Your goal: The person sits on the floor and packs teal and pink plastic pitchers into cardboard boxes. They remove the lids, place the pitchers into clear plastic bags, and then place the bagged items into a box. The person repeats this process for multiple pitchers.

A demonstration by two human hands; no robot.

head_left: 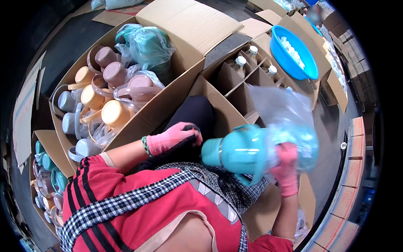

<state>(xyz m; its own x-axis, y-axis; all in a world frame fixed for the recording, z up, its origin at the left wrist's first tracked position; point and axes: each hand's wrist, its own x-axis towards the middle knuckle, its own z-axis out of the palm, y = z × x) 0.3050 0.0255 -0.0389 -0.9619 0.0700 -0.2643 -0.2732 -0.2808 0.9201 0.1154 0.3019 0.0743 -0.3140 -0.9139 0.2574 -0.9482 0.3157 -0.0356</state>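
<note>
Turquoise vacuum jug [241,147] — sideways above the checkered apron [233,191], right hand [286,166] clasped on its bagged end.
Probably stiff, moderately weighty; the clear plastic bag [277,103] may slip, so the loop handle [252,180] looks surer — left hand [174,138] curled, grip unclear.

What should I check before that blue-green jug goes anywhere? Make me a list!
1. Right hand on the jug: ok, at its bagged end.
2. Bag over the whole jug: not ok, the left end is bare.
3. Jug upright: not ok, it is on its side.
4. Left hand on the jug: not ok, it is apart.
5. Left hand empty: cannot tell, its fingers are curled.
</note>
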